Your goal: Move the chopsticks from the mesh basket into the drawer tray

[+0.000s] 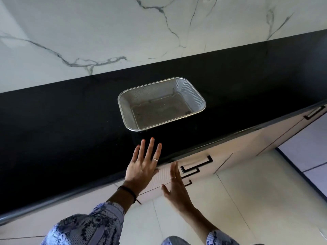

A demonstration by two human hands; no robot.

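Observation:
A rectangular steel mesh basket (161,103) sits on the black countertop (70,131), and I see no chopsticks inside it. My left hand (143,163) hovers flat over the counter's front edge just below the basket, fingers straight and spread, holding nothing. My right hand (175,186) is held edge-on in front of a pale drawer front (221,156), fingers straight, also holding nothing. The drawer appears closed, so its tray is hidden. No chopsticks are in view anywhere.
Black bracket handles (196,165) mark the drawer fronts below the counter edge, with another handle (315,113) farther right. A white marble wall (123,32) rises behind the counter. Pale floor tiles (247,200) lie below.

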